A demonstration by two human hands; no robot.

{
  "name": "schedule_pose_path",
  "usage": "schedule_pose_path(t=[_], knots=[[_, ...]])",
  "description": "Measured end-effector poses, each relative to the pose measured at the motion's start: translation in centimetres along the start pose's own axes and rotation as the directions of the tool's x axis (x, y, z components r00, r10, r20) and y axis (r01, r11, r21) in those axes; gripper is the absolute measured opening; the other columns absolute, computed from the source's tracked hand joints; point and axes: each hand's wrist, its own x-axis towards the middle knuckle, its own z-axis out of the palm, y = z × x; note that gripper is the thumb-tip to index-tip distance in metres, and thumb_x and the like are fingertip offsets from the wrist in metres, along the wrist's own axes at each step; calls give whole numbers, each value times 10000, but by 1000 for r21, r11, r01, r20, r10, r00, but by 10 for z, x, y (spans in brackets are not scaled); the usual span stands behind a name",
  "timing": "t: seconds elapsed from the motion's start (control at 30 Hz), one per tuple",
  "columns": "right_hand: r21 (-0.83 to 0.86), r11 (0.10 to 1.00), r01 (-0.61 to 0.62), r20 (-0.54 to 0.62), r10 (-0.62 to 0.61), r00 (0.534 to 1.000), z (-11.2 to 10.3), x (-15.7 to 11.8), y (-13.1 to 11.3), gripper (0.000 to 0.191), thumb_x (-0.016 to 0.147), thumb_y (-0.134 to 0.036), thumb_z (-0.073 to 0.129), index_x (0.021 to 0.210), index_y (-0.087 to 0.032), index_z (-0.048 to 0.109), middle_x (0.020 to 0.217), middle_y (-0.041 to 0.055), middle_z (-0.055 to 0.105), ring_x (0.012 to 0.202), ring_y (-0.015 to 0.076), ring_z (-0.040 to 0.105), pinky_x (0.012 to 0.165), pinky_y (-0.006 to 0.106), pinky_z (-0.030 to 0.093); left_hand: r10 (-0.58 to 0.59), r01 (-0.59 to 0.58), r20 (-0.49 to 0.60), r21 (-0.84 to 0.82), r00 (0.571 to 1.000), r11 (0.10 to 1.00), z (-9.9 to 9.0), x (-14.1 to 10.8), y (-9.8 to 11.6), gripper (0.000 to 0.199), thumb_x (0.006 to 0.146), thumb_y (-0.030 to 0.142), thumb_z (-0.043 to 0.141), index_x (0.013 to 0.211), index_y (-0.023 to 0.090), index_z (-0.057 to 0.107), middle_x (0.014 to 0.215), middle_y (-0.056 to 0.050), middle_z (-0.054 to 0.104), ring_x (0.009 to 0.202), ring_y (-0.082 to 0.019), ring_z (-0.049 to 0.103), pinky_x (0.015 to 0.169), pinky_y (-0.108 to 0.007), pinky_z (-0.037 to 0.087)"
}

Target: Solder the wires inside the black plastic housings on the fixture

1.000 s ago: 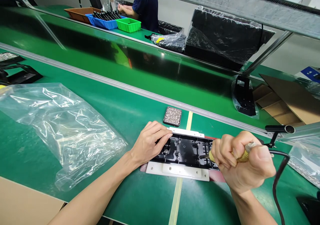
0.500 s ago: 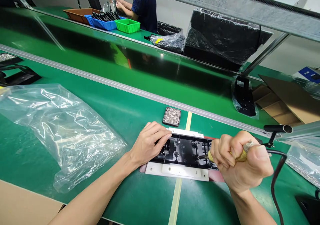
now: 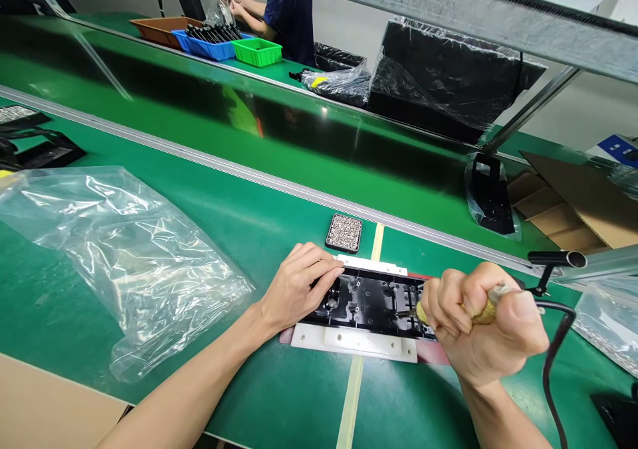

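Note:
A long black plastic housing (image 3: 371, 303) lies in a white fixture (image 3: 349, 344), its ribbed inner side facing up. My left hand (image 3: 302, 283) rests over the left end of this housing, thumb and fingertips closed at its far rim. My right hand (image 3: 488, 323) is wrapped around the yellow handle of a screwdriver (image 3: 483, 313). The tool's thin shank points left and down into the housing; the tip's exact contact is too small to make out. Just beyond the fixture sits a small black tray (image 3: 343, 232) full of tiny metal screws.
A clear plastic bag (image 3: 149, 263) lies at left. A black cable (image 3: 553, 356) and a black tube on a bracket (image 3: 555, 259) are at right. Behind the metal rail, a wrapped black part (image 3: 491, 193) lies near cardboard (image 3: 583, 190). A co-worker (image 3: 289, 20) stands behind coloured bins (image 3: 256, 52).
The whole view has shifted very slightly. Both hands keep their places on the housing and the screwdriver. Across the bench, the co-worker's hands have moved a little.

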Motion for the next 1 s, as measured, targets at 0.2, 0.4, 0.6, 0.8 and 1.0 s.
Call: schedule_pose_path(t=[0.2,0.4,0.6,0.8,1.0], knots=[[-16,1000,15,33,-15,999,-1,1,0,456,870,-511,603,575,-200,447,409,-65,276,365,69,242,343,184,280,0,0,1,0,1000,1000,0,-1,0,137,1040,195,572,1075,191,705,989,-41,715,908,-180,605,808,-375,412],[-8,1000,8,25,-8,1000,0,1,1,460,858,-511,619,572,-200,438,404,-62,279,357,73,246,342,194,281,-4,4,2,0,1000,1000,0,0,0,130,1036,187,578,1074,192,702,995,-38,712,906,-179,602,806,-374,411],[-9,1000,7,1,-7,1000,3,1,3,475,841,-529,636,556,-201,444,395,-64,274,346,73,230,322,189,260,4,-4,0,-1,1000,1000,-2,0,2,115,1028,167,585,1054,184,695,986,-32,712,892,-175,599,789,-369,405],[-20,999,27,26,-26,999,2,-2,5,465,886,-523,585,584,-201,438,413,-67,270,365,74,226,347,183,253,-5,5,9,-2,1000,1000,-2,-2,-1,119,1024,153,584,1042,198,692,1001,-24,715,895,-179,607,791,-369,401],[-13,1000,13,-2,-13,1000,1,-2,7,458,873,-511,596,575,-201,436,410,-67,278,362,75,228,343,186,258,-8,9,14,-1,1000,1000,-1,-1,-1,124,1027,163,579,1049,204,694,998,-30,714,894,-186,618,794,-369,407]])
